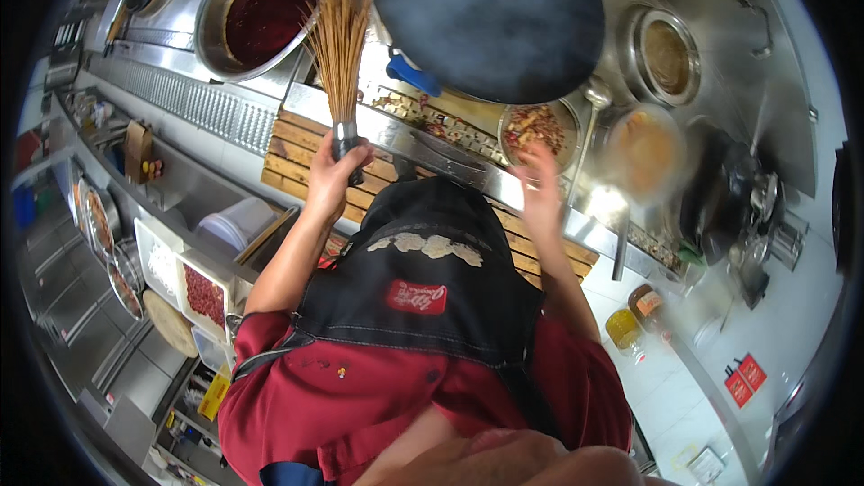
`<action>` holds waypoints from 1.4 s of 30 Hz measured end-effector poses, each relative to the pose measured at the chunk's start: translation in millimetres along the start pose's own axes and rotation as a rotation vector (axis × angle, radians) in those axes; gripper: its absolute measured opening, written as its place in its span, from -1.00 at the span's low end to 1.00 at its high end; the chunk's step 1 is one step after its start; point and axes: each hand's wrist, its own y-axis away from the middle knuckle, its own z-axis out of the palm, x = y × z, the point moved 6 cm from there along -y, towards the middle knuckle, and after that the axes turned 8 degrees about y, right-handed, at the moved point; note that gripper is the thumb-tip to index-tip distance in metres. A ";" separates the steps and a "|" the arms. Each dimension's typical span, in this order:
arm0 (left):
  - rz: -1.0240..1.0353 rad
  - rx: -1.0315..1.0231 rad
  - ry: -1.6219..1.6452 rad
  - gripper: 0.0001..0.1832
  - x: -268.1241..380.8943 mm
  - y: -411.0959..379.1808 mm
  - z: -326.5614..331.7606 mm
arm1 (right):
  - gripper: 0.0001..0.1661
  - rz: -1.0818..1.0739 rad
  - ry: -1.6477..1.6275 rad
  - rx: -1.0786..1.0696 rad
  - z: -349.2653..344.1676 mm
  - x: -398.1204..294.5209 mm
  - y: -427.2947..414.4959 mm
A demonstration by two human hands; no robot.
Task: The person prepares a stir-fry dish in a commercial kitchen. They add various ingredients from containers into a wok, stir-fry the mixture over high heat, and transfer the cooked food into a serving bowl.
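My left hand (337, 165) grips the black handle of a bamboo wok brush (342, 61), whose bristles point away from me beside a steel pot of dark red liquid (273, 17). My right hand (542, 179), slightly blurred, is raised with its fingers apart and nothing seen in it. Just past its fingertips lies a round strainer or bowl (572, 131) holding dried chili pieces and other bits. A large dark wok (489, 20) with haze over it stands ahead, a blue cloth or grip (413, 74) at its near left edge. A steel ladle (597, 94) rests right of the strainer.
A steel pot of brownish liquid (667, 57) and a blurred round container (644, 152) are at the right. Slatted wood (297, 148) runs below the counter's steel edge (432, 148). Ingredient tubs (204, 293) stand at the left; bottles (624, 331) are at the lower right.
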 end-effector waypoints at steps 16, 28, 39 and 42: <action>0.438 0.198 -1.104 -0.30 -18.6 -126.7 -161.0 | -0.50 0.480 0.520 0.400 -94.5 166.4 102.2; 0.519 0.241 -1.591 -0.50 -11.6 -189.6 -161.4 | -0.52 0.185 -0.179 0.011 -2.9 -131.4 8.1; 0.685 0.263 -1.216 -0.29 -6.1 -82.3 -171.0 | -0.27 0.061 0.138 -0.620 216.6 -190.9 -125.6; 0.606 0.294 -1.193 -0.29 -21.2 -44.5 -197.6 | -0.28 -0.086 0.368 -0.591 240.4 -187.3 -138.1</action>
